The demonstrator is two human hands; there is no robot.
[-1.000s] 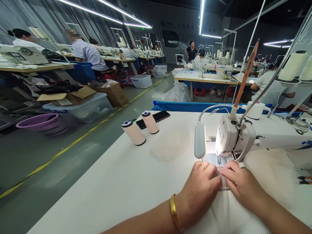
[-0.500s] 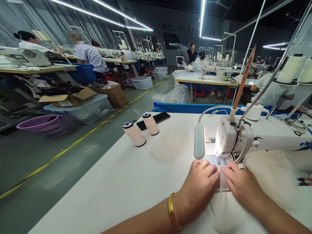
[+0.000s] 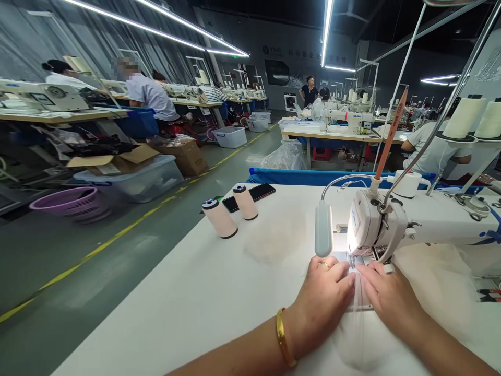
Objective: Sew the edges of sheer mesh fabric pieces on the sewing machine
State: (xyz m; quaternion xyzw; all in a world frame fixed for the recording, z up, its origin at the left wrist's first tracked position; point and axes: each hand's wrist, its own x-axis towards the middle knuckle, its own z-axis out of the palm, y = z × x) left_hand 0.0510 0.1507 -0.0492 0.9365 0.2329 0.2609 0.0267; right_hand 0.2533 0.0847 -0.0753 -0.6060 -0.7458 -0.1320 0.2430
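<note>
My left hand, with a gold ring and a gold bracelet, lies flat on thin white fabric just in front of the needle of a white sewing machine. My right hand rests beside it on the same fabric, fingers pointing at the presser foot. The fingers of both hands are stretched out and press the cloth down. A small grey lamp on a bendy neck hangs just above my left hand.
Two thread spools and a black phone sit at the far left of the white table. A blue bin edge runs behind the table. Large thread cones stand at right. Other people work at machines across the aisle.
Both hands have slid forward with the fabric toward the needle. The view has tilted slightly.
</note>
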